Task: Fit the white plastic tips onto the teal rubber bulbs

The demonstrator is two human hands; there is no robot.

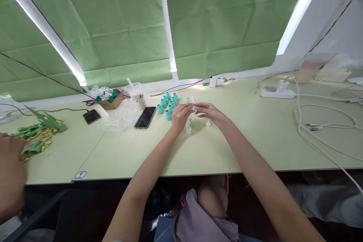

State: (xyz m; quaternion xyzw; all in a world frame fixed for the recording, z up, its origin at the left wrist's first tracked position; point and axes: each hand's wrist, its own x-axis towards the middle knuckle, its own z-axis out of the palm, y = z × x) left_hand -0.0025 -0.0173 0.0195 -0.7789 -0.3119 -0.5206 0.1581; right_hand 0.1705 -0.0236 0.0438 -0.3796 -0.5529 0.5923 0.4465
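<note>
White plastic, or something that looks much like it, is what I have between the hands: a small white piece (pixel 193 108) held just above the worktop (pixel 227 151), at the meeting point of both sets of fingertips. On my left hand (pixel 180 117) the grip is nearly closed, thumb and fingers pinched on the piece. On my right hand (pixel 211 112) the fingers reach in to its other side, thumb a little apart from the index finger; from this far off I can't tell whether that grip bears any of the hold.

I judge the step in hand to be fine two-handed fingertip work on that one piece, though its exact shape is too small to make out. To my mind, the next move calls for a light, steady pinch on the left and small adjustments on the right, with the wrists kept off the loose parts.

Those parts are close: white pieces (pixel 188 127) below my left fingers, a pointed white cap (pixel 208 123) lying below the right hand, and turquoise bulbous pots (pixel 168 114) grouped just beyond the left hand.
</note>
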